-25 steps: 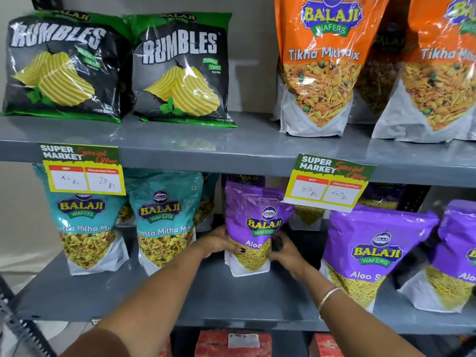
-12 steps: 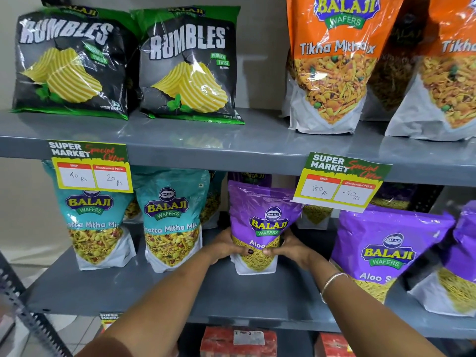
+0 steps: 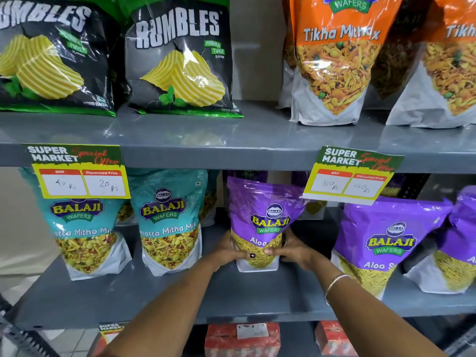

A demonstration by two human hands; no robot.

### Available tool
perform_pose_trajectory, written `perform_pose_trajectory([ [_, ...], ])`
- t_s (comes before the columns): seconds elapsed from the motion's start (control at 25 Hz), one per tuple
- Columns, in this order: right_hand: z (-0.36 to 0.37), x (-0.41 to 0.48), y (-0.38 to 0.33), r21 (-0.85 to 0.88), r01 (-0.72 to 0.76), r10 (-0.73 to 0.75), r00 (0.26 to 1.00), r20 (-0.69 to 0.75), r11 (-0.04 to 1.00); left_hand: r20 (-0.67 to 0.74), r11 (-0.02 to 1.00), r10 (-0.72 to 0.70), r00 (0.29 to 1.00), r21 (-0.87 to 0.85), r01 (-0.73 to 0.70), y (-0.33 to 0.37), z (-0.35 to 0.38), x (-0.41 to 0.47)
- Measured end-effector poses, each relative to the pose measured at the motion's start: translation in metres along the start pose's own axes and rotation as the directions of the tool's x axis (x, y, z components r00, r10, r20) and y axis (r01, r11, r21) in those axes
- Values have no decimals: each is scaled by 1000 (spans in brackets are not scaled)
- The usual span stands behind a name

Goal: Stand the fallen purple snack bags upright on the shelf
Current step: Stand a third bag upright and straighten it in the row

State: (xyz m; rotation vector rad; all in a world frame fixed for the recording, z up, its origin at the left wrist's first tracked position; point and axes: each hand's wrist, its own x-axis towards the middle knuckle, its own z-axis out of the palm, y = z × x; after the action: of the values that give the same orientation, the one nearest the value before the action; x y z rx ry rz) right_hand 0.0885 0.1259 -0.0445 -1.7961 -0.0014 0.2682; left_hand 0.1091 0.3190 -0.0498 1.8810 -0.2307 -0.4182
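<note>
A purple Balaji Aloo Sev bag [image 3: 262, 212] stands upright in the middle of the lower grey shelf [image 3: 154, 295]. My left hand [image 3: 228, 251] grips its lower left side and my right hand [image 3: 293, 249] grips its lower right side, thumbs meeting across the front. A second purple bag [image 3: 386, 235] leans back at the right, and a third purple bag [image 3: 461, 233] shows at the right edge. More purple bags sit behind, mostly hidden by a price tag [image 3: 353, 176].
Two teal Balaji bags [image 3: 167, 220] stand left of the held bag. The upper shelf [image 3: 231, 140] carries black Rumbles chip bags [image 3: 177, 60] and orange Tikha Mitha bags [image 3: 332, 60]. Red packs [image 3: 242, 338] lie below.
Both hands have slid lower and closer together on the middle purple bag, which now stands straighter. The camera has moved nearer to the shelf.
</note>
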Motion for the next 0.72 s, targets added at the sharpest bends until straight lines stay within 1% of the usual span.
perform_pose_trajectory([
  [0.08, 5, -11, 5, 34, 11, -10, 1000, -17, 999, 5, 1000, -7, 1000, 16, 6, -1, 1, -7],
  [0.16, 11, -18, 11, 22, -4, 5, 999, -37, 1000, 19, 998, -28, 999, 57, 27, -2, -1, -17],
  [0.28, 17, -36, 20, 28, -23, 24, 999, -23, 999, 24, 993, -82, 996, 84, 79, -7, 4, -41],
  [0.44, 20, -55, 27, -8, -21, 21, 1000, -9, 1000, -37, 982, -120, 992, 144, 124, -12, 7, -65],
  [0.56, 12, -55, 38, -71, -17, 16, 1000, -14, 997, -63, 977, -164, 984, 129, 171, -12, 15, -74],
  [0.72, 10, -49, 53, -93, -55, 54, 998, -14, 994, -168, 977, -178, 970, 85, 194, -16, 34, -77],
])
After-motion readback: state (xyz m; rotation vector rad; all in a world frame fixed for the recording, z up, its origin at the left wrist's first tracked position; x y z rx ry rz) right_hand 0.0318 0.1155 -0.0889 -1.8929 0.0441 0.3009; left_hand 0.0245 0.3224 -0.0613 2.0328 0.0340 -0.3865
